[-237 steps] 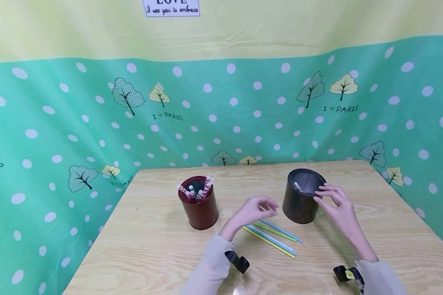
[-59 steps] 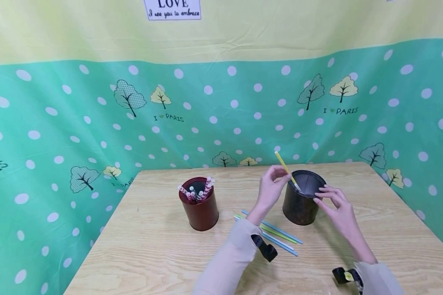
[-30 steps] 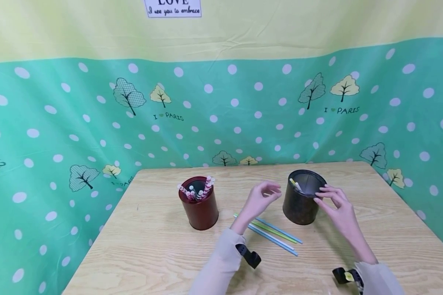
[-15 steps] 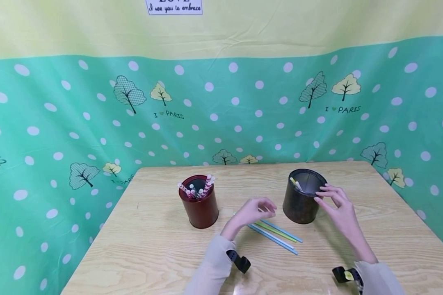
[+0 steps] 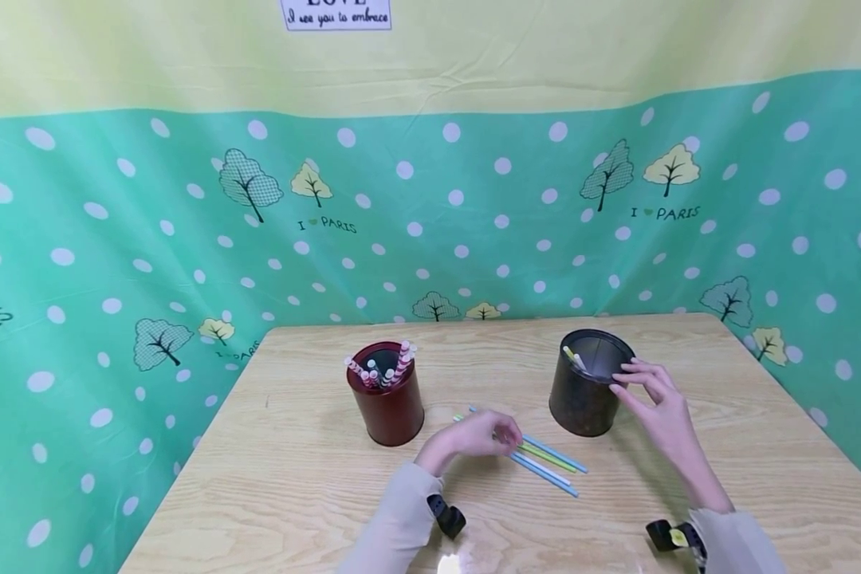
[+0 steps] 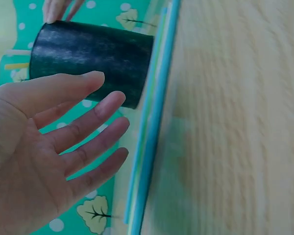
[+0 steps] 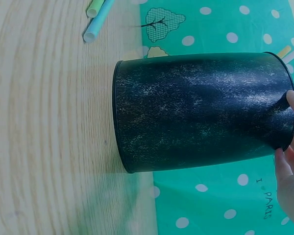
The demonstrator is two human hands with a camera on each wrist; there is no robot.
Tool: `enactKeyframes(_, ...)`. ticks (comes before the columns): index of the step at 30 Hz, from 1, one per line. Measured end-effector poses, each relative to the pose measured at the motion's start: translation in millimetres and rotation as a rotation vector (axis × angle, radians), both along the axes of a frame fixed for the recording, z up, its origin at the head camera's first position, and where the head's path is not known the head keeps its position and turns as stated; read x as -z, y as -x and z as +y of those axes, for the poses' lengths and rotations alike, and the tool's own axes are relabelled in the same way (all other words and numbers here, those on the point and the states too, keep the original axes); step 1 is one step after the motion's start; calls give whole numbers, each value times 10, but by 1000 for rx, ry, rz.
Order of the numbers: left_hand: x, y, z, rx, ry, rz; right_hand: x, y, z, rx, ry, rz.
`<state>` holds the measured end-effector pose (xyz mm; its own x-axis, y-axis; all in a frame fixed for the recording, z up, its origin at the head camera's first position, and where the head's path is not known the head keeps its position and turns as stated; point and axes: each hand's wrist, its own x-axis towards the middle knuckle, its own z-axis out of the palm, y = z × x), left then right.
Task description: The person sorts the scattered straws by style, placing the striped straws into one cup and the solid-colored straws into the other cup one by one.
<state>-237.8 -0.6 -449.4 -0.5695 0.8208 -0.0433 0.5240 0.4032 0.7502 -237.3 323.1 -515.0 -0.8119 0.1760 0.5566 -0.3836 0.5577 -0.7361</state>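
In the head view my left hand [image 5: 484, 434] hovers low over several plastic straws [image 5: 541, 474] on the table; they are blue, green and white. The left wrist view shows its fingers apart and loosely bent beside the straws [image 6: 152, 122], holding nothing. At the right stands an upright black can [image 5: 581, 399]. My right hand [image 5: 656, 399] holds this can by its rim, fingertips and thumb at the near right edge, as the right wrist view of the can [image 7: 201, 112] also shows. A yellow straw [image 5: 570, 355] and a white straw [image 5: 579, 363] lean inside it.
A dark red can [image 5: 395, 414] with several striped straws [image 5: 402, 363] stands left of the loose straws. The wooden table [image 5: 273, 478] ends at a green dotted curtain [image 5: 373, 279] behind. Each wrist wears a black strap with a small camera.
The yellow straw went from the table into the black can by my left hand, which then let go and moved down and left to the straws. My right hand stayed at the rim.
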Motion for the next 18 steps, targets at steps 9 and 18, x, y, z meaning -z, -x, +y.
enactKeyframes(9, 65, -14, -1, -11, 98, 54, 30, 19, 25, 12, 0, -8)
enactKeyframes(18, 103, -24, -20, -10, 122, 81, -313, -194, -175, -38, 5, 5)
